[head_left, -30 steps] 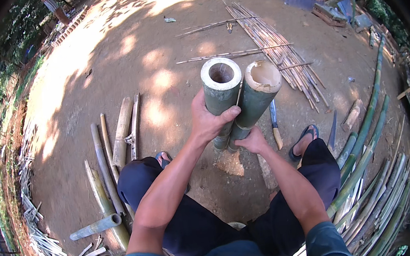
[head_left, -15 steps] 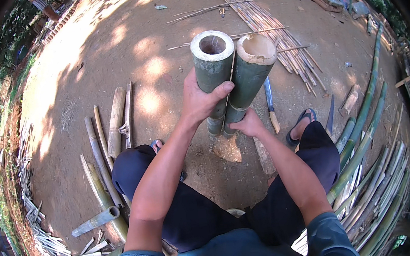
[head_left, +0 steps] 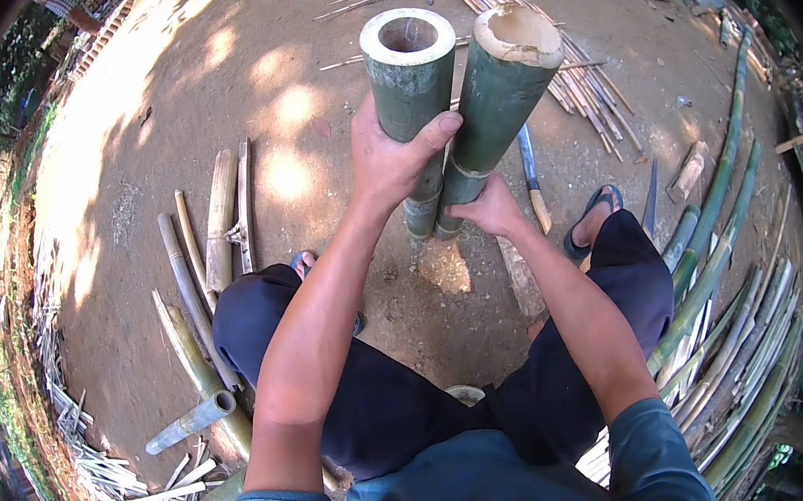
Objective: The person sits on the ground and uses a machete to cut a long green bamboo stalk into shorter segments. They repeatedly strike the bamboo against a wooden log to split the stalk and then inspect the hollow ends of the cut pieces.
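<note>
Two thick green bamboo tubes stand upright side by side in front of me. My left hand (head_left: 399,153) is wrapped round the left bamboo tube (head_left: 408,83), which has a thick pale rim and a narrower bore. Lower down, my right hand (head_left: 487,208) grips the right bamboo tube (head_left: 504,93) near its joint. That one leans a little to the right and has a wide mouth with a thin, ragged rim. The tops are apart, while the lower ends sit close together. Whether the bottoms touch the dirt I cannot tell.
Beyond the tubes lies a bundle of thin bamboo sticks (head_left: 591,98). A long knife with a wooden handle (head_left: 541,208) rests by my right foot. Bamboo pieces (head_left: 220,221) lie at left, with a short tube (head_left: 190,422) nearer. Long poles and split strips (head_left: 727,363) are piled at right.
Both tube tops have come up and spread apart, the right one tilting further right. My hands keep their holds and have risen slightly in view.
</note>
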### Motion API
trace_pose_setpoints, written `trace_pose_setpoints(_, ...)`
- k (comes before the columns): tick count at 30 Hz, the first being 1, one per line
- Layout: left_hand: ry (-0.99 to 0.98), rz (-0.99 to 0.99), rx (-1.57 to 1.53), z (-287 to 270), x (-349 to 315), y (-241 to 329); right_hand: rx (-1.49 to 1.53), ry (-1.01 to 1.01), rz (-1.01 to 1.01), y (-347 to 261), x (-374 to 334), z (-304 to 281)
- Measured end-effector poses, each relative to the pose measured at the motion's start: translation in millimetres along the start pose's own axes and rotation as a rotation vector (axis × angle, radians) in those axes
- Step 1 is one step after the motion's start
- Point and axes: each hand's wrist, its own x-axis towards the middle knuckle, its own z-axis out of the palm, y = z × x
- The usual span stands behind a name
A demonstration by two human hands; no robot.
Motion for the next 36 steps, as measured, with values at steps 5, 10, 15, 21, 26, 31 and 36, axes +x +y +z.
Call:
trace_pose_setpoints(5, 0.07, -0.007, -0.019, -3.7, 4.8, 0.7, -0.064, 0.014, 0.01, 2.0, 5.5, 6.3)
trace_pose_setpoints(10, 0.088, -0.018, 0.002, -10.5, 1.7, -0.6, -0.06, -0.015, 0.012, -3.9, 4.0, 7.8)
trace_pose_setpoints(15, 0.083, 0.0, 0.052, -16.4, -3.0, 1.0, -0.098, 0.008, 0.0, -10.6, 1.1, 9.2)
trace_pose_setpoints(21, 0.089, 0.001, 0.017, -17.4, -5.5, 1.5, -0.095, 0.026, -0.044, -8.7, 0.8, 13.4)
trace_pose_setpoints(26, 0.056, -0.016, 0.027, -17.9, -6.7, -0.4, -0.109, 0.02, -0.018, -2.1, 1.7, 12.7)
trace_pose_setpoints(31, 0.044, -0.03, 0.006, -16.7, -5.8, -2.1, -0.078, 0.013, -0.026, 0.4, 2.4, 14.2)
trace_pose_setpoints(36, 0.049, -0.014, 0.019, -16.5, -5.2, -1.3, -0.067, 0.01, -0.019, -4.7, 0.2, 13.6)
